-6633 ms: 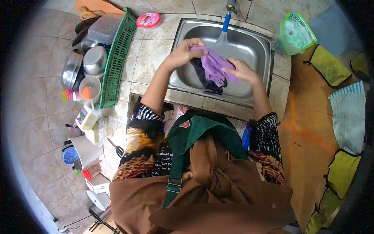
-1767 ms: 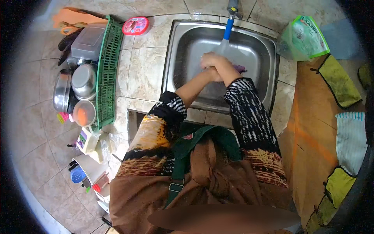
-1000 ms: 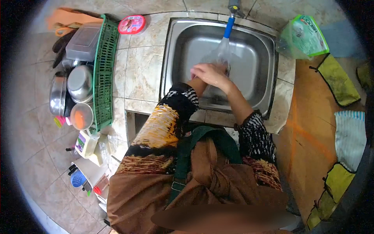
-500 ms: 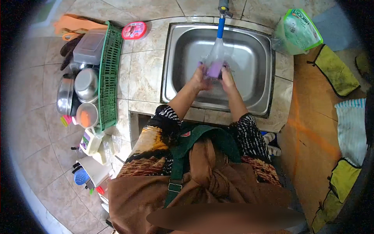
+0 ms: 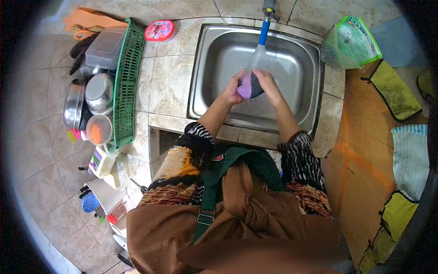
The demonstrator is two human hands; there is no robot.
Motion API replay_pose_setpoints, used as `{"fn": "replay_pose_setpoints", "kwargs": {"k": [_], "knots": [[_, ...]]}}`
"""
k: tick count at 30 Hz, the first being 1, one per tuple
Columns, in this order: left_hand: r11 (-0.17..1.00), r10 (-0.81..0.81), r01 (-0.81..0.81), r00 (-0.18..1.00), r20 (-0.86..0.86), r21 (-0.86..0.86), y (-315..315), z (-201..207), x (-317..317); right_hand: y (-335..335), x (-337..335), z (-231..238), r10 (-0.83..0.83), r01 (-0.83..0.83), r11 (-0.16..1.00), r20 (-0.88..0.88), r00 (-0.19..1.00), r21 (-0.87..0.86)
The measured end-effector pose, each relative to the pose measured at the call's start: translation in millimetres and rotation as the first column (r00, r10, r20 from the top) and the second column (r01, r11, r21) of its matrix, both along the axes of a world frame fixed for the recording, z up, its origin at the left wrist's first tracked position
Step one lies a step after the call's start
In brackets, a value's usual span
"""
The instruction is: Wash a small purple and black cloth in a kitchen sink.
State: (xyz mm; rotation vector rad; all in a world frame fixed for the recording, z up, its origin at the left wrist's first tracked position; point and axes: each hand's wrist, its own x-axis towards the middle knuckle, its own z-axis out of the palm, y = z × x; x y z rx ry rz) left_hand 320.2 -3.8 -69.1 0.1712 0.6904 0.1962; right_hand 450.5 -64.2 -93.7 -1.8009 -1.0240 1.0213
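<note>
Over the sink [image 5: 292, 98], both my hands are closed on a soft purple and dark sponge [image 5: 245, 88]. Its purple face shows toward my left hand [image 5: 233, 89], whose fingers wrap its left side. My right hand [image 5: 267, 86] presses on the dark side from above and the right. Water spreads from the blue spout of the tap [image 5: 263, 34] and runs down onto the sponge and fingers. Some fingertips are hidden behind the sponge.
A green plastic rack [image 5: 127, 86] with steel pots [image 5: 99, 93] stands left of the sink. A pink-red tub [image 5: 159, 30] sits at the back left corner. On the right are a green refill pouch [image 5: 358, 41] and yellow cloths [image 5: 394, 89].
My right hand has turned over the sponge, and its dark side now shows beside the purple one. The hands are closer together. The view has shifted slightly.
</note>
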Motion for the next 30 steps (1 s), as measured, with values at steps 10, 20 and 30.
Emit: {"fn": "replay_pose_setpoints", "kwargs": {"k": [10, 20, 30], "knots": [[0.991, -0.085, 0.094, 0.992, -0.089, 0.094, -17, 29, -11, -11, -50, -48, 0.227, 0.374, 0.890, -0.964, 0.135, 0.262], [0.870, 0.111, -0.012, 0.978, 0.174, -0.492, -26, 9, -46, -2, -56, -22, 0.008, 0.038, 0.999, -0.976, 0.217, 0.017], [0.850, -0.494, 0.527, 0.794, -0.354, -0.004, -21, 16, -67, 30, -93, -40, -0.156, 0.020, 0.984, -0.800, 0.579, -0.178]]}}
